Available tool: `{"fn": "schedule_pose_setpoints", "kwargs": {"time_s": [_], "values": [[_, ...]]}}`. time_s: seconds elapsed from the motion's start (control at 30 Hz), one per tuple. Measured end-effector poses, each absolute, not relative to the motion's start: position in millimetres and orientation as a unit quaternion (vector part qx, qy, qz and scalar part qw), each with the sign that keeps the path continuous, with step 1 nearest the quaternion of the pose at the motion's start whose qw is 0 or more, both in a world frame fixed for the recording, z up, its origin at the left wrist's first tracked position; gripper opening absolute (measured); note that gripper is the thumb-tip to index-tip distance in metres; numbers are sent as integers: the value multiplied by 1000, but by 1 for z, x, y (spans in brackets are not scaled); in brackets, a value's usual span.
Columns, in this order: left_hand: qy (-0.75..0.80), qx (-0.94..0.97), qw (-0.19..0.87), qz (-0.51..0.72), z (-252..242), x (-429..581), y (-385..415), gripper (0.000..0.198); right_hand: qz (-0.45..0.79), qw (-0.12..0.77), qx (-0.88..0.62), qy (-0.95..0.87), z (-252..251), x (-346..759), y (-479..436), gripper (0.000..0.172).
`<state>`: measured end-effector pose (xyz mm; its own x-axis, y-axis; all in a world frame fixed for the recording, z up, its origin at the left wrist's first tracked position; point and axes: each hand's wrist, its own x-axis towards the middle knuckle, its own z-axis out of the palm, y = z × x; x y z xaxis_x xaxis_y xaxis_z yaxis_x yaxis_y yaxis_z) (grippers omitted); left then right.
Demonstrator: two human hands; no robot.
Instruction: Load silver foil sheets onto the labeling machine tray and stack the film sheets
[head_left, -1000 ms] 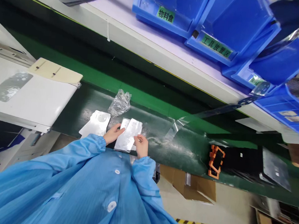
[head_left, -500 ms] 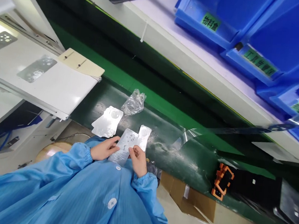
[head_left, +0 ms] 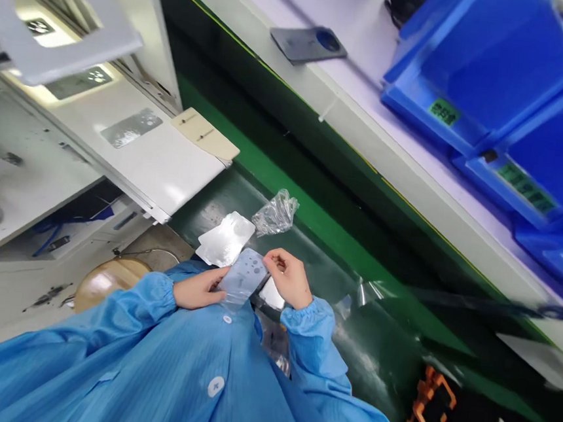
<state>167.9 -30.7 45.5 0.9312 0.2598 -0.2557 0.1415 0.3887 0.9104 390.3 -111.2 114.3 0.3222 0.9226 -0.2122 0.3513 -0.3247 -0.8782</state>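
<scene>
My left hand (head_left: 200, 288) is closed on the left edge of a thin phone back panel (head_left: 245, 270) with round camera holes, a loose clear film trailing at its lower end. At the panel's upper right corner, the fingertips of my right hand (head_left: 289, 279) are pinched together. Whether they grip the panel itself or a film on it, I cannot tell. Just beyond my left hand lies a fanned stack of silvery panels (head_left: 224, 239) on the green bench mat. Another silvery piece (head_left: 272, 294) shows partly under my right hand.
Crumpled clear plastic (head_left: 276, 214) lies behind the stack. A white bench (head_left: 166, 175) at left carries a similar panel (head_left: 131, 127). Above, a white shelf holds blue bins (head_left: 495, 72) and a dark phone back (head_left: 309, 42). Orange frames (head_left: 429, 411) sit lower right.
My right hand has shifted from the panel's lower right edge up to its upper right corner. My left hand keeps its hold. The whole view has swung, so the surroundings sit further right.
</scene>
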Motion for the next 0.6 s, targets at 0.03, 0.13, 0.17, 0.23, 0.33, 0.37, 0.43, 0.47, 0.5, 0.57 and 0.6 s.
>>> {"fn": "schedule_pose_setpoints", "kwargs": {"time_s": [0.03, 0.13, 0.17, 0.23, 0.33, 0.37, 0.43, 0.47, 0.5, 0.57, 0.6], "values": [[186, 552, 811, 59, 44, 164, -28, 52, 365, 360, -723, -463, 119, 389, -101, 20], [201, 531, 816, 106, 42, 148, -18, 54, 281, 343, -743, -501, 127, 387, -62, 20], [209, 515, 823, 121, 41, 140, -14, 54, 250, 360, -749, -497, 127, 386, -43, 20], [238, 475, 832, 157, 39, 118, -7, 57, 218, 422, -748, -463, 119, 382, 2, 21], [320, 402, 832, 209, 32, 70, 2, 67, 252, 482, -738, -399, 91, 363, 84, 23], [354, 379, 825, 226, 28, 52, 5, 70, 266, 475, -740, -396, 79, 352, 111, 23], [424, 345, 796, 262, 23, 16, 9, 71, 271, 438, -756, -404, 55, 329, 158, 18], [453, 334, 779, 276, 20, 0, 11, 70, 261, 414, -768, -413, 45, 317, 177, 16], [478, 325, 764, 287, 19, -14, 12, 70, 247, 389, -781, -423, 36, 307, 192, 13], [508, 312, 745, 299, 17, -34, 12, 72, 212, 342, -803, -440, 23, 291, 213, 11], [514, 307, 741, 305, 16, -39, 12, 74, 196, 322, -811, -448, 19, 286, 219, 11]]}}
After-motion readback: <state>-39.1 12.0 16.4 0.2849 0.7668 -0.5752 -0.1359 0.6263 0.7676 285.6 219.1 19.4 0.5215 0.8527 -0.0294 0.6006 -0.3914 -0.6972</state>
